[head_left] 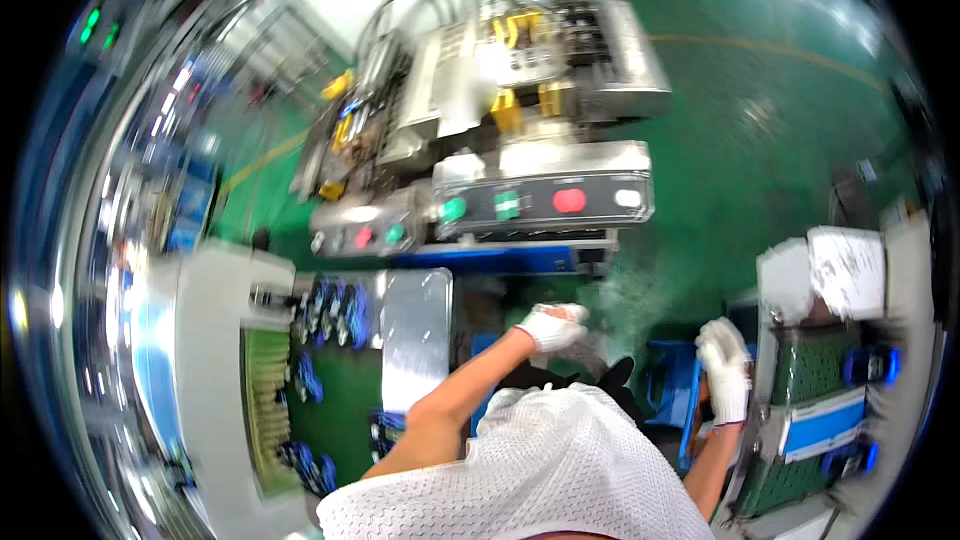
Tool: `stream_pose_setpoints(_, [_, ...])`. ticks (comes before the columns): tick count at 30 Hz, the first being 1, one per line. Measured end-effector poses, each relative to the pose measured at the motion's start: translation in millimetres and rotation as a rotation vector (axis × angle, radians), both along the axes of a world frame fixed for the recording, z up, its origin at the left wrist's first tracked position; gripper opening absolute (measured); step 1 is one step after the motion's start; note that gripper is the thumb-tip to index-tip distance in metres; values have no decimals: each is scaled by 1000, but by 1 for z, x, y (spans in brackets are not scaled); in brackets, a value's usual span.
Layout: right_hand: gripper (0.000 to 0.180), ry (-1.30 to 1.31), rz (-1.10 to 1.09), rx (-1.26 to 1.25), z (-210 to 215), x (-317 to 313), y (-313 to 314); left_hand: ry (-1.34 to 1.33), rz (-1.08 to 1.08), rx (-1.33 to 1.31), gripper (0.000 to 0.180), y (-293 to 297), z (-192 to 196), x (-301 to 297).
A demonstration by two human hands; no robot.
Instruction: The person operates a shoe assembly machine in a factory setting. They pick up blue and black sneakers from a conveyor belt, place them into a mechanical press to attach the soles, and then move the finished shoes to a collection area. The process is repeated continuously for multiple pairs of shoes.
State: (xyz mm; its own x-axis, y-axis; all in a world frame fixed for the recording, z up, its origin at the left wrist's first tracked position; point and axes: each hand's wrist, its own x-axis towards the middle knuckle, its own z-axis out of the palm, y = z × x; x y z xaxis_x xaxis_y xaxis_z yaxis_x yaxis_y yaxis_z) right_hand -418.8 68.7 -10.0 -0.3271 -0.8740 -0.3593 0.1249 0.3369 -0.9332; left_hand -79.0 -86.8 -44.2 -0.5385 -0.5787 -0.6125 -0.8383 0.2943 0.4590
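Gloved right hand (724, 365) near white-wrapped package (845, 270) atop green crate (815, 380), blue-labelled.

Two white-gloved hands are seen, the left hand (553, 326) and the right hand (726, 368). On the nearer control panel (545, 203), one green button (453, 209) and one red button (569, 200) are counted. One blue crate (668, 376) is seen between the hands. One metal tray (415, 332) is seen to the left.

Both hands, left (553, 326) & right (725, 368), in white knit cloth gloves. Machine (520, 110) at 12: brushed metal. Floor (760, 110): glossy green. Crate (668, 372): blue plastic.
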Motion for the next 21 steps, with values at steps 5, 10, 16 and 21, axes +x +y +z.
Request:
stream_pose_setpoints(5, [55, 227, 527, 80, -54, 117, -54, -139, 1074, -482, 34, 86, -28, 333])
stream_pose_setpoints(10, [60, 547, 776, 409, -82, 206, -96, -272, 1755, -736, 22, 222, -70, 477])
stream_pose_setpoints(16, [58, 832, 967, 504, -103, 279, -122, -342, 1907, -796, 39, 287, -97, 611])
stream_pose_setpoints(21, [63, 885, 979, 461, 7, 441, -138, -528, 1866, -891, 65, 268, -54, 752])
